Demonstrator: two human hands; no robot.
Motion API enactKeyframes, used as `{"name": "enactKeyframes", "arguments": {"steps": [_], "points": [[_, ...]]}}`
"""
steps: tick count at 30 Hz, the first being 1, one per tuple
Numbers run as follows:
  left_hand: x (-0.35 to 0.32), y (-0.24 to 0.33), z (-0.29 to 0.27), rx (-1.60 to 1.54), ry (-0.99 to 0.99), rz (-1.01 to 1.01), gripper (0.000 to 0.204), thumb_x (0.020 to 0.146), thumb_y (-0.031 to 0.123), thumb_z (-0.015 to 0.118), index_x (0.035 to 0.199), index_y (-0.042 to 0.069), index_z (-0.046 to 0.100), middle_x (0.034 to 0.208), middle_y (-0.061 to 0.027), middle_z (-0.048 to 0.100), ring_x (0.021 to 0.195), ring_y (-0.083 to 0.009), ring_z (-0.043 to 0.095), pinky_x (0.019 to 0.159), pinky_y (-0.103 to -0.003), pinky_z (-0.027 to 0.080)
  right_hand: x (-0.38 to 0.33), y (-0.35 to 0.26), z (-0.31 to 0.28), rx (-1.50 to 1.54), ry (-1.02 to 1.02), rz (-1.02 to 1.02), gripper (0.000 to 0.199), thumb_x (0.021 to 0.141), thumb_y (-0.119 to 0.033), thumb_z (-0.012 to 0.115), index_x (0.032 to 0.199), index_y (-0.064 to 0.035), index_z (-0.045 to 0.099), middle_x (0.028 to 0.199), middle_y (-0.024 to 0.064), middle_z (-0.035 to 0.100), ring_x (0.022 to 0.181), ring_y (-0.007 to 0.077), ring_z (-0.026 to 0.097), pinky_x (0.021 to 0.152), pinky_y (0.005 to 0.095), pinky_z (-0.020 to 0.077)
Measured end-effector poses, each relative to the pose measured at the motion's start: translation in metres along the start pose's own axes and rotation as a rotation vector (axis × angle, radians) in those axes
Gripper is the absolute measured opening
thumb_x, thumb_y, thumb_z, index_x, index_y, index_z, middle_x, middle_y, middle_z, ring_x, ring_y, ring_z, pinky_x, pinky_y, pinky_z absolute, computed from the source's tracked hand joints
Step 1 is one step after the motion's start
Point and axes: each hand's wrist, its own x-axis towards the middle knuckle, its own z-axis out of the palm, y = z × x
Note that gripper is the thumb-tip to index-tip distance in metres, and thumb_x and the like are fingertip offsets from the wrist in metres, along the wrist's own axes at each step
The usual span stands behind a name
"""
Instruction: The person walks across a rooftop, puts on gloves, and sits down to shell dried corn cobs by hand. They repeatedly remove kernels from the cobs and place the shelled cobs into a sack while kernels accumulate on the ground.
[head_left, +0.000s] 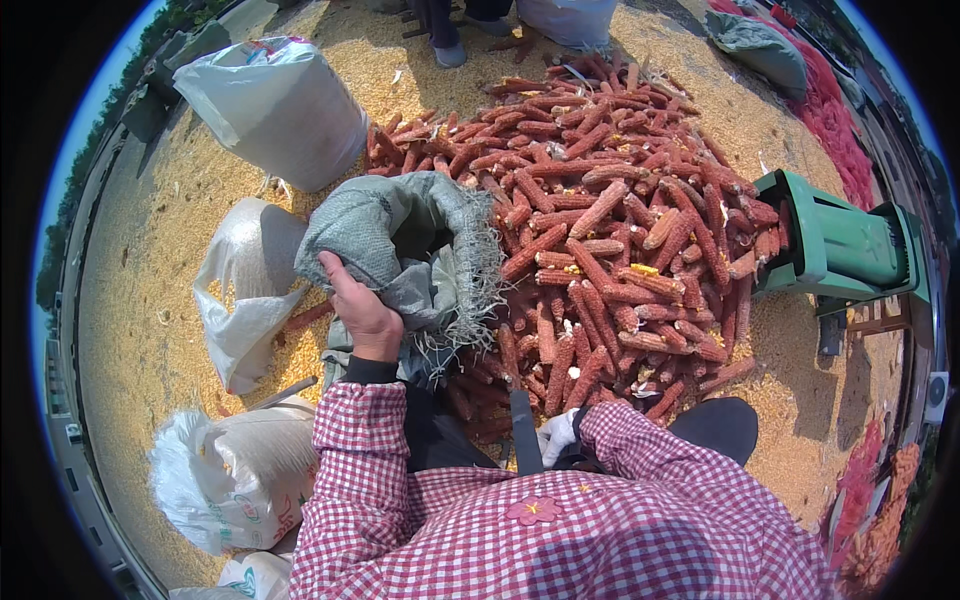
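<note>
Kernel-strewn ground (150, 330) all round. Our left hand (362, 315) grips grey-green sack (350, 225), mouth open; fill unseen. Right of that hand, cob heap (600, 245): mostly stripped, plenty loose. Our gloved right hand (557, 437) near heap; its grip we cannot tell.

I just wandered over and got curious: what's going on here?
A person in a checked top holds a grey-green woven sack with the left grip, its frayed mouth open beside a big heap of reddish corncobs. The right grip, in a white glove, is low near the lap beside a dark flat bar; whether it holds anything is unclear. Loose yellow kernels cover the ground, and a green machine stands right of the heap.
</note>
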Motion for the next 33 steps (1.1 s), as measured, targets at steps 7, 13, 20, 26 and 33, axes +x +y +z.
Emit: {"name": "enactKeyframes", "arguments": {"steps": [7, 13, 20, 26, 33], "points": [[-0.049, 0.040, -0.010, -0.199, -0.177, -0.069, 0.065, 0.101, 0.053, 0.048, 0.140, 0.002, 0.047, 0.134, -0.0080, 0.056, 0.121, -0.0227, 0.054, 0.107, -0.036, 0.041, -0.183, -0.230, 0.027, -0.441, 0.873, -0.421, 0.025, 0.086, -0.016, 0.070, 0.104, -0.0013, 0.064, 0.094, 0.0102, 0.070, 0.090, 0.0195, 0.067, 0.082, 0.0348, 0.0537], [-0.073, 0.057, -0.110, -0.080, -0.466, 0.157, 0.060, 0.104, 0.048, 0.044, 0.147, 0.007, 0.039, 0.141, -0.0080, 0.050, 0.126, -0.0233, 0.050, 0.110, -0.041, 0.037, -0.184, -0.343, 0.076, -1.249, 1.580, -1.076, 0.040, 0.078, -0.013, 0.067, 0.118, -0.0095, 0.062, 0.114, 0.0128, 0.064, 0.116, 0.0331, 0.057, 0.100, 0.0451, 0.0447], [-0.016, 0.084, -0.103, -0.396, 0.146, -0.268, 0.057, 0.105, 0.046, 0.038, 0.139, 0.002, 0.050, 0.138, -0.0098, 0.056, 0.123, -0.0273, 0.055, 0.110, -0.043, 0.040, -0.080, -0.151, 0.044, -0.824, 0.750, 0.412, 0.051, 0.088, -0.037, 0.055, 0.134, -0.0156, 0.060, 0.125, 0.0183, 0.066, 0.118, 0.0349, 0.061, 0.101, 0.0434, 0.0474], [0.000, 0.055, -0.107, -0.170, 0.207, -0.258, 0.067, 0.100, 0.051, 0.045, 0.132, -0.007, 0.053, 0.131, -0.0152, 0.060, 0.113, -0.0302, 0.061, 0.099, -0.042, 0.048, -0.115, -0.159, 0.027, -0.543, 1.217, 0.277, 0.054, 0.083, -0.026, 0.059, 0.134, -0.0085, 0.058, 0.128, 0.0218, 0.062, 0.121, 0.0340, 0.059, 0.102, 0.0413, 0.0458], [0.022, 0.031, -0.131, 0.045, 0.057, -0.201, 0.066, 0.101, 0.049, 0.044, 0.132, -0.009, 0.051, 0.131, -0.0175, 0.060, 0.113, -0.0305, 0.062, 0.098, -0.043, 0.050, -0.118, -0.247, 0.006, -0.576, 1.359, 0.119, 0.043, 0.087, -0.022, 0.059, 0.128, -0.0113, 0.063, 0.126, 0.0208, 0.064, 0.116, 0.0355, 0.062, 0.098, 0.0446, 0.0495]]}}
